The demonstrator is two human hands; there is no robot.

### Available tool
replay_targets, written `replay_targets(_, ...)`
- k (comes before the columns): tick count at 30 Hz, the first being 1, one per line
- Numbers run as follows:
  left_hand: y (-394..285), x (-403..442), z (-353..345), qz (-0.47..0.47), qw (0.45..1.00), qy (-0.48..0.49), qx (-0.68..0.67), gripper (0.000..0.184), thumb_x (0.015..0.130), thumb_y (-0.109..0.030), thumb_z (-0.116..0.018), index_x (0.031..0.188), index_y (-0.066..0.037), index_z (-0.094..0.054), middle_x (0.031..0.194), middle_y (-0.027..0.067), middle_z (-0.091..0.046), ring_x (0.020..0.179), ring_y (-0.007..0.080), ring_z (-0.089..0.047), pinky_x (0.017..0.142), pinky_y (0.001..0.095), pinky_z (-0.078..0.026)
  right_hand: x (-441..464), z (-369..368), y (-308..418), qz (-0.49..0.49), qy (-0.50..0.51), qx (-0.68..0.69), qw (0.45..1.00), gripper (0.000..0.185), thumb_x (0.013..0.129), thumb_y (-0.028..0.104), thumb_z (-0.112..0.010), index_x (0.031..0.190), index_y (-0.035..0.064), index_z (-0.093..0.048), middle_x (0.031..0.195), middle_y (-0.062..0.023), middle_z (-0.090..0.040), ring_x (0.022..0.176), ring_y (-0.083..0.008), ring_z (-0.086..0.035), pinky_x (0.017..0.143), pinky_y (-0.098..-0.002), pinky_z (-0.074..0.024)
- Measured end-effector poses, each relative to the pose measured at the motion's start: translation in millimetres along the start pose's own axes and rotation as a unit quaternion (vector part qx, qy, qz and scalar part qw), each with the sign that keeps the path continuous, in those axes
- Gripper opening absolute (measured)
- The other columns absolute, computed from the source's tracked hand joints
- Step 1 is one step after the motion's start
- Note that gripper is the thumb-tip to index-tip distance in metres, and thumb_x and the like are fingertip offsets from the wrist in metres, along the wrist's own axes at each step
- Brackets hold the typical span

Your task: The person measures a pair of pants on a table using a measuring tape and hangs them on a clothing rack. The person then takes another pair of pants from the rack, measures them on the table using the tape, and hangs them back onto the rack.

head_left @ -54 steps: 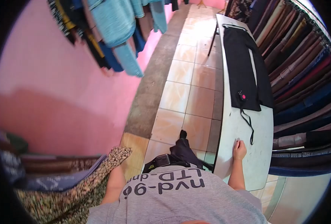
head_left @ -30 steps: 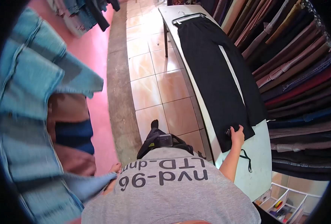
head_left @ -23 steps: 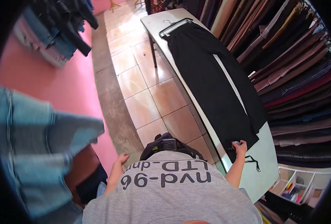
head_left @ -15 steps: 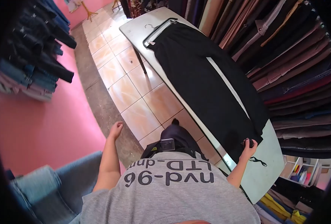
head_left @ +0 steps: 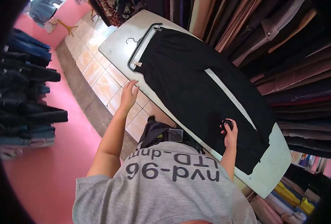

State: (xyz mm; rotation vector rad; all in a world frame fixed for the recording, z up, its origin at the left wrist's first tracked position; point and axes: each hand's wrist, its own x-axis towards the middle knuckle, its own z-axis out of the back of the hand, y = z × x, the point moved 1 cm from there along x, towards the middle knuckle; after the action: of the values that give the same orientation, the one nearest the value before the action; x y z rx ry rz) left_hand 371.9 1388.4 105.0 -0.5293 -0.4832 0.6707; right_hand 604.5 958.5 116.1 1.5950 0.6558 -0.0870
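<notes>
Both trouser legs (head_left: 210,100) toward lower right

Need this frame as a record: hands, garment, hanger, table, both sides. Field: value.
left hand: fingers spread, nothing visible in it, near hanger
right hand: holding small black object over trousers
trousers: black, laid on table
hanger: clipped at waist
table: white
picture right: packed garment row
picture left: dark garments, pink wall

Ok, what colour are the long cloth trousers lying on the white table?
The long cloth trousers are plain black, best seen in the head view.
</notes>
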Motion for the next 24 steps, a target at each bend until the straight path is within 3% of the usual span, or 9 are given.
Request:
replay_targets(4, 0, 79, -32, -0.095, 0.995, 0.01, -0.015, 0.033, 0.087, -0.016, -0.059, 0.118, -0.005, -0.056, 0.127, 0.015, -0.052, 0.12, 0.0334, -0.046, 0.101, 0.0428, -0.036, -11, -22, -3, 0.007, -0.014, -0.001, 1.0, 0.025, 0.084, 0.008, -0.064, 0.108, 0.0029, -0.058, 0.094, -0.0098, -0.067, 0.069, -0.0115, -0.061, 0.046, -0.0187, -0.0416)
replay_targets(6, 4, 104, -45, -0.138, 0.986, 0.009, 0.097, 0.045, 0.089, -0.024, -0.057, 0.13, -0.006, -0.047, 0.138, 0.0131, -0.043, 0.131, 0.0314, -0.036, 0.106, 0.0491, -0.029, -15, -48, -1, -0.005, -0.044, 0.03, 0.999, 0.029, 0.084, 0.008, -0.064, 0.112, 0.0032, -0.056, 0.095, -0.0097, -0.066, 0.069, -0.0102, -0.06, 0.045, -0.0182, -0.0398)
replay_targets(7, 11, 111, -48, -0.148, 0.985, 0.025, 0.088, 0.045, 0.089, -0.024, -0.057, 0.13, -0.006, -0.047, 0.138, 0.0131, -0.043, 0.131, 0.0314, -0.036, 0.106, 0.0491, -0.029, -18, -64, -2, -0.009, -0.065, 0.033, 0.997, 0.029, 0.084, 0.008, -0.064, 0.112, 0.0032, -0.056, 0.095, -0.0097, -0.066, 0.069, -0.0102, -0.06, 0.045, -0.0182, -0.0398)
replay_targets(10, 37, 133, -49, -0.218, 0.947, 0.124, 0.203, 0.066, 0.087, -0.038, -0.056, 0.141, -0.007, -0.032, 0.148, 0.0094, -0.03, 0.138, 0.0285, -0.025, 0.109, 0.0528, -0.021, -7, -114, -4, -0.003, -0.066, 0.049, 0.997, 0.033, 0.085, 0.008, -0.063, 0.117, 0.0048, -0.053, 0.099, -0.0091, -0.065, 0.073, -0.0092, -0.058, 0.046, -0.0168, -0.0378)
replay_targets(17, 77, 158, -25, -0.287, 0.922, 0.19, 0.179, 0.072, 0.084, -0.04, -0.057, 0.143, -0.007, -0.031, 0.149, 0.0082, -0.029, 0.138, 0.0283, -0.024, 0.109, 0.0525, -0.019, 19, -169, -28, -0.071, -0.1, 0.026, 0.992, 0.031, 0.086, 0.009, -0.063, 0.115, 0.004, -0.053, 0.1, -0.0083, -0.064, 0.072, -0.0112, -0.062, 0.045, -0.0171, -0.0388)
replay_targets(19, 72, 155, -25, -0.283, 0.923, 0.204, 0.163, 0.066, 0.086, -0.035, -0.057, 0.141, -0.007, -0.034, 0.149, 0.0089, -0.029, 0.138, 0.0301, -0.024, 0.109, 0.0527, -0.019, 20, -191, -20, -0.032, -0.062, 0.016, 0.997, 0.031, 0.086, 0.009, -0.063, 0.115, 0.0033, -0.053, 0.1, -0.0082, -0.064, 0.071, -0.0122, -0.064, 0.045, -0.0172, -0.0397)
replay_targets(21, 62, 156, -26, -0.272, 0.945, 0.165, 0.075, 0.057, 0.087, -0.026, -0.058, 0.138, -0.009, -0.04, 0.147, 0.0108, -0.033, 0.137, 0.0317, -0.026, 0.109, 0.0534, -0.019, 27, -213, -7, -0.015, -0.06, 0.004, 0.998, 0.03, 0.085, 0.006, -0.063, 0.114, 0.0027, -0.054, 0.1, -0.0083, -0.064, 0.07, -0.0117, -0.063, 0.045, -0.0174, -0.0402)
replay_targets(23, 36, 163, -26, -0.263, 0.937, 0.178, -0.144, 0.036, 0.086, -0.006, -0.057, 0.121, -0.007, -0.058, 0.127, 0.0122, -0.054, 0.12, 0.0312, -0.048, 0.101, 0.0405, -0.037, 36, -233, 3, 0.013, -0.028, -0.037, 0.999, 0.031, 0.084, 0.003, -0.062, 0.113, 0.0018, -0.054, 0.1, -0.0085, -0.064, 0.07, -0.0112, -0.062, 0.044, -0.0178, -0.0404)
replay_targets(24, 28, 163, -30, -0.188, 0.919, 0.276, -0.211, 0.034, 0.087, -0.004, -0.055, 0.121, -0.005, -0.058, 0.122, 0.0113, -0.057, 0.114, 0.027, -0.053, 0.098, 0.0362, -0.04, 41, -243, 6, 0.014, -0.024, -0.054, 0.998, 0.032, 0.082, 0.005, -0.065, 0.112, 0.0046, -0.055, 0.094, -0.0071, -0.065, 0.069, -0.0095, -0.062, 0.045, -0.0174, -0.0404)
